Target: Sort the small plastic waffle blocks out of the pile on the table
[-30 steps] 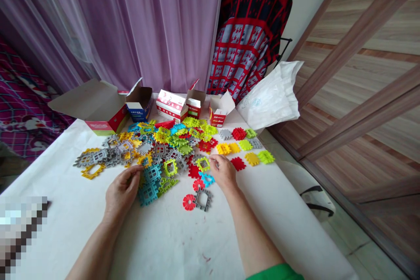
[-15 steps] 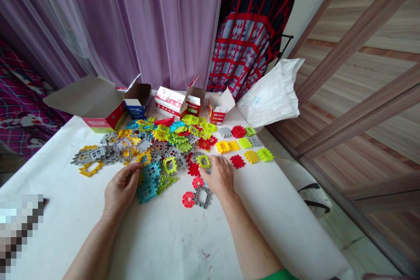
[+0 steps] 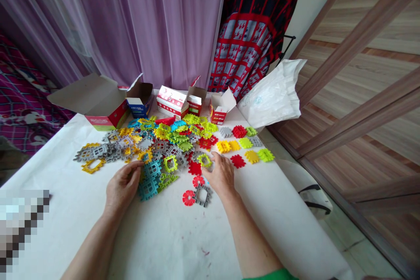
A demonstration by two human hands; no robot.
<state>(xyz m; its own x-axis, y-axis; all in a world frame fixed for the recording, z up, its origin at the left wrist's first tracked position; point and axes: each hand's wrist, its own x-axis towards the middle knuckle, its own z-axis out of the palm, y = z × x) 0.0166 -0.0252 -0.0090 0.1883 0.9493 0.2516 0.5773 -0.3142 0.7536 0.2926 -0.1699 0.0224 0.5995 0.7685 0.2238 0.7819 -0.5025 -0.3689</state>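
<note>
In the head view, several notched, flat plastic building pieces lie in a loose pile. My left hand (image 3: 122, 186) is at the pile's near left edge, fingers pinched together; what lies between the tips is hidden. Beside those fingertips are teal window-shaped pieces (image 3: 149, 187) and a lime arched piece (image 3: 167, 180). At the right side of the pile my right hand (image 3: 222, 174) has its thumb and forefinger round a lime-green square frame piece (image 3: 204, 160). Left of that thumb sits a red square piece (image 3: 194, 168). Closer to me lie a grey frame piece (image 3: 202, 195) and a red flower-shaped disc (image 3: 188, 198).
Square pieces are grouped on the right of the white-covered table (image 3: 170, 245), among them a red one (image 3: 238, 161) and a yellow stack (image 3: 223, 147). Open cartons line the back, including a large one (image 3: 106, 118) and a blue one (image 3: 139, 110). A white bag (image 3: 271, 100) leans at the right.
The view has shifted very slightly. Both hands hold nearly the same places, and the pieces show no clear movement.
</note>
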